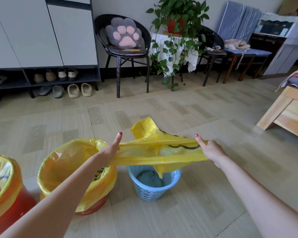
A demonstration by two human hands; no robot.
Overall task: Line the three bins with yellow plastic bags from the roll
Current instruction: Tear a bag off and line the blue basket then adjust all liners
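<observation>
Third bin now: left hand (110, 150) and right hand (211, 150) each clench an edge of the yellow bag (155, 152), stretching its mouth wide just above the blue basket (153, 188), w/ the tail dangling inside. Two red bins, far left (11, 208) and middle (96, 203), look lined already. Next, prob: lower it, push the body in, fold the rim over the basket's edge.

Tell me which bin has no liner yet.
The blue bin, rightmost of the three: bare perforated walls, empty inside. Both red bins already have yellow bags folded over their rims. Both hands stretch a bag above the blue one.
</observation>
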